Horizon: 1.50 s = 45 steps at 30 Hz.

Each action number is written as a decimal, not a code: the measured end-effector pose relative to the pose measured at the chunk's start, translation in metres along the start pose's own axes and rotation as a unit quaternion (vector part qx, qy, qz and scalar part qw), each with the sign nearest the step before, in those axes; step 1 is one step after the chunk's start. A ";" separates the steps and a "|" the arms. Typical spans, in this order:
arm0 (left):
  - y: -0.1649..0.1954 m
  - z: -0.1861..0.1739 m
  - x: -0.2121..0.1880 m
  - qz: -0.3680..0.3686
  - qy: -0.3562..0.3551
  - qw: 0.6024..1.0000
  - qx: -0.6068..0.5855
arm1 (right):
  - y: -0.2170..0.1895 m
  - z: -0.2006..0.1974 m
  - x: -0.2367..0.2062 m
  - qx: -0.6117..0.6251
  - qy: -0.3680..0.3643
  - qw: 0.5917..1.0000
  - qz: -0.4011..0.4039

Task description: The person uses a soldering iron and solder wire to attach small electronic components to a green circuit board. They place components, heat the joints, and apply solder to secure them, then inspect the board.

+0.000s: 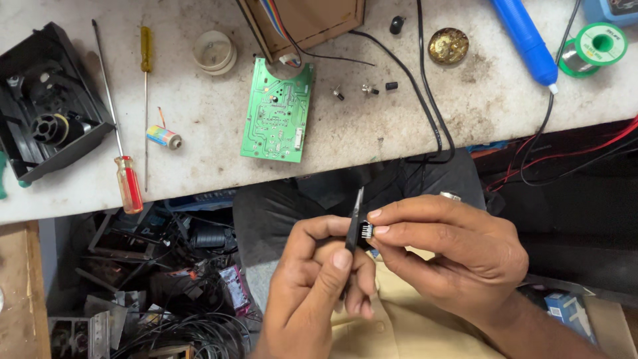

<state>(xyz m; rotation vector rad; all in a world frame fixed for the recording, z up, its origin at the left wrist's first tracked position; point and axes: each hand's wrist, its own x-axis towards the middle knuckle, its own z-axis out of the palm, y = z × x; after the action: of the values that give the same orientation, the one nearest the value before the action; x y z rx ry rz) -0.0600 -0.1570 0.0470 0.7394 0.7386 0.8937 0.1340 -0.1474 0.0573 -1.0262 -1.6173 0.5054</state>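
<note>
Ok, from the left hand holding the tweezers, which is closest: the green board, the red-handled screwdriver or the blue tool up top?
From the left hand:
1. Green board, straight above on the bench.
2. Red-handled screwdriver, off to the left.
3. Blue tool, far upper right.

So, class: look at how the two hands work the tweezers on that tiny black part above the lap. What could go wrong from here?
1. The tweezers in the left hand point towards the fingertips of the right hand; a slip might jab them.
2. The small black component is pinched over the lap, off the workbench; if dropped, it may vanish into the scrap pile below.
</note>
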 end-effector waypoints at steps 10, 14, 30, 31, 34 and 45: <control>-0.006 0.006 0.005 0.058 -0.003 0.997 0.042 | -0.005 0.002 0.004 -0.065 -0.008 0.997 -0.036; -0.011 0.010 0.006 0.071 0.040 0.995 0.062 | -0.004 0.005 0.004 -0.060 -0.004 0.997 -0.039; -0.013 -0.008 0.010 0.241 0.035 0.948 0.206 | 0.001 0.001 -0.002 -0.008 -0.003 1.000 0.006; -0.011 -0.012 0.010 0.247 0.029 0.932 0.265 | 0.001 0.001 -0.002 -0.006 -0.008 1.000 0.004; -0.002 -0.024 0.015 0.278 0.030 0.877 0.392 | 0.000 0.001 -0.001 -0.004 -0.014 1.000 -0.005; 0.072 -0.079 0.094 0.326 0.288 0.515 0.739 | -0.001 0.001 0.000 0.001 -0.008 1.000 -0.003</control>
<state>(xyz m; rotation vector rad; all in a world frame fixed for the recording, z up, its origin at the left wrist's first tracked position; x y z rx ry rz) -0.1132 -0.0249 0.0400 2.4590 1.9690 1.0342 0.1327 -0.1483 0.0577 -1.0176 -1.6336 0.5130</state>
